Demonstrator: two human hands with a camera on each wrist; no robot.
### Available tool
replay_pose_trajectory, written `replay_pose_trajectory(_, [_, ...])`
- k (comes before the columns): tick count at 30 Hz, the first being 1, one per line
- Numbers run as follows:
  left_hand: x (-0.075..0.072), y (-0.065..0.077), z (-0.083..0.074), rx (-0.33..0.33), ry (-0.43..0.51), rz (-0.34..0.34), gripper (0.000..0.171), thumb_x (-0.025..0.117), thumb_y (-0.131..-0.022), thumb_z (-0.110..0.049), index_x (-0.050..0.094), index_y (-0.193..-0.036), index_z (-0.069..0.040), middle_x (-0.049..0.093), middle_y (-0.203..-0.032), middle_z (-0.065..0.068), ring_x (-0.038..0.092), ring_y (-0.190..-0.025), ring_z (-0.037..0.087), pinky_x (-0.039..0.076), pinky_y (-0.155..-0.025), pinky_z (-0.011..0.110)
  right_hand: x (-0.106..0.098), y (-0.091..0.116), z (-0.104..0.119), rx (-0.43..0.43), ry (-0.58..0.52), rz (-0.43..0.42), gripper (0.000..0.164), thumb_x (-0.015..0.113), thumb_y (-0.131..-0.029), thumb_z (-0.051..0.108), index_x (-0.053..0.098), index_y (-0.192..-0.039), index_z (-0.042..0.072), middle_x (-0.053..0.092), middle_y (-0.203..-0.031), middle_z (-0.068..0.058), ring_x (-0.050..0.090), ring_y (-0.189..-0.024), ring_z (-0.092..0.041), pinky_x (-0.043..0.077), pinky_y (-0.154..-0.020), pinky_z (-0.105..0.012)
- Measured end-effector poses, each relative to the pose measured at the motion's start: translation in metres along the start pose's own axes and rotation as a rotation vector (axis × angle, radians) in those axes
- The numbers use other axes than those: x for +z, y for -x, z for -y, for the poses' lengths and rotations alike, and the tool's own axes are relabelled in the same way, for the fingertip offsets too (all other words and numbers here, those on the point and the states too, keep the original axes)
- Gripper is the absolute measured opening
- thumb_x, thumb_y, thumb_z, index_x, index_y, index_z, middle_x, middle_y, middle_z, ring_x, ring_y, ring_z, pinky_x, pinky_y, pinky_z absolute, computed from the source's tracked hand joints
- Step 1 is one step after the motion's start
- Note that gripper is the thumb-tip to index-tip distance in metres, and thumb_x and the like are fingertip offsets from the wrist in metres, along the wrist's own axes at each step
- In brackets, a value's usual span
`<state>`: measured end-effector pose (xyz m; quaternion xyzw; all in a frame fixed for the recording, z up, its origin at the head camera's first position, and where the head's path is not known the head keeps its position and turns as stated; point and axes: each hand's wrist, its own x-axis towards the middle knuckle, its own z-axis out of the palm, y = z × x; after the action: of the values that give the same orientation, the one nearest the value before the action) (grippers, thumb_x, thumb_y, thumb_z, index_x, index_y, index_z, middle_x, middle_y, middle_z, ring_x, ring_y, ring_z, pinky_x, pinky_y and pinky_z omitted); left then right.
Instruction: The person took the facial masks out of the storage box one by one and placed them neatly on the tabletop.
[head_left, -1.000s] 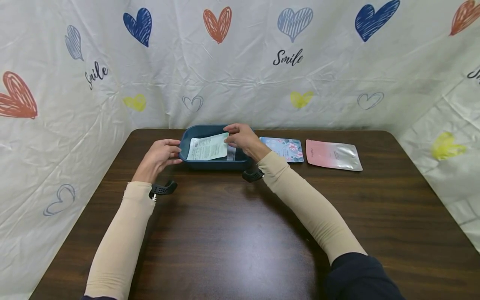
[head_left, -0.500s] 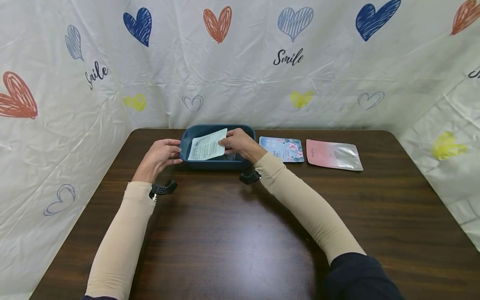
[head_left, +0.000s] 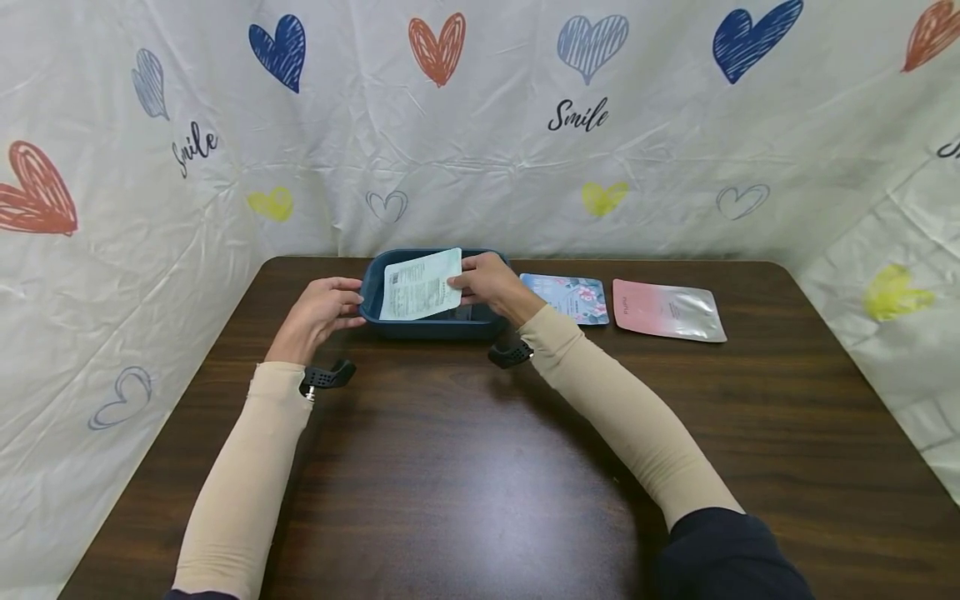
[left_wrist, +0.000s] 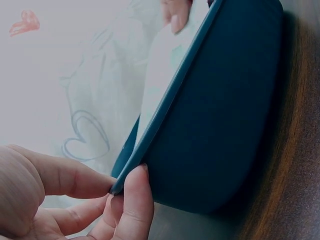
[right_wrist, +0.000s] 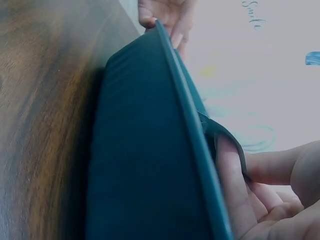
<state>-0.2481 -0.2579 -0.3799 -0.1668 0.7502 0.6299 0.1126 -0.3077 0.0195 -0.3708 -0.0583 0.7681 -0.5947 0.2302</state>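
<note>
Head view: a sachet held over a blue tray

Head view shows a person sitting at a dark wooden surface [head_left: 480, 467] with both arms stretched forward. The left hand [head_left: 318, 310] holds the left rim of a dark blue tray [head_left: 420, 327]; in the left wrist view the thumb and fingers [left_wrist: 137, 200] pinch this rim, so the grip is closed on the tray. The right hand [head_left: 491, 282] pinches the right edge of a pale green sachet [head_left: 420, 285] with printed text. The sachet is tilted, its lower part inside the tray and its upper edge above the far rim. The right wrist view shows the fingers [right_wrist: 232, 185] curled around a thin edge just beside the rim, so this grip is clamped on the sachet.

To the right of the tray, a floral sachet [head_left: 566, 298] lies flat on the surface, close to the right forearm. A pink and silver sachet [head_left: 667, 310] lies further right, apart from it. A white cloth with coloured hearts [head_left: 480, 125] hangs behind the surface.

Some things could go wrong from here. The sachet is thin and smooth and is held only at one edge, so it could bend or slip from the fingers and fall crooked, or rest on the rim instead of inside. The tray looks light; if the left hand loosens, a push from the right hand could slide it along the surface. The right forearm is also near the floral sachet and could shift it.
</note>
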Motion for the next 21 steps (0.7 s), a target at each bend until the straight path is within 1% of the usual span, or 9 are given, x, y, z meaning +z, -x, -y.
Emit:
replay_pose_trajectory(8, [0.002, 0.000, -0.001, -0.004, 0.007, -0.001, 0.048, 0.052, -0.102, -0.001, 0.045, -0.150, -0.001, 0.047, -0.143, 0.023, 0.059, -0.107, 0.029, 0.061, -0.083, 0.031, -0.017, 0.011, 0.003, -0.021, -0.054, 0.025, 0.034, 0.063, -0.100, 0.008, 0.062, -0.134, 0.004, 0.070, -0.119, -0.016, 0.072, -0.101, -0.026, 0.054, -0.099, -0.049])
replay_pose_trajectory(14, [0.002, 0.001, -0.001, 0.005, 0.001, 0.000, 0.048, 0.054, -0.103, -0.005, 0.044, -0.150, -0.001, 0.048, -0.141, 0.022, 0.061, -0.099, 0.023, 0.061, -0.083, 0.030, -0.031, 0.019, 0.003, -0.029, -0.088, 0.043, 0.035, 0.060, -0.102, 0.009, 0.060, -0.136, 0.004, 0.068, -0.119, -0.015, 0.070, -0.104, -0.026, 0.049, -0.104, -0.053])
replay_pose_trajectory(17, [0.002, 0.000, 0.000, 0.007, -0.003, 0.001, 0.048, 0.053, -0.103, -0.004, 0.044, -0.150, -0.001, 0.048, -0.140, 0.021, 0.061, -0.098, 0.023, 0.061, -0.082, 0.030, -0.038, 0.024, 0.003, -0.024, -0.091, 0.043, 0.035, 0.060, -0.102, 0.009, 0.059, -0.137, 0.005, 0.068, -0.120, -0.015, 0.071, -0.104, -0.026, 0.050, -0.103, -0.052])
replay_pose_trajectory(21, [0.002, 0.000, 0.000, 0.011, 0.002, 0.000, 0.047, 0.052, -0.103, -0.003, 0.045, -0.149, -0.001, 0.048, -0.140, 0.022, 0.060, -0.101, 0.026, 0.061, -0.081, 0.030, -0.049, 0.032, 0.003, -0.018, -0.077, 0.032, 0.037, 0.060, -0.102, 0.011, 0.058, -0.139, 0.006, 0.069, -0.120, -0.014, 0.071, -0.102, -0.024, 0.056, -0.092, -0.043])
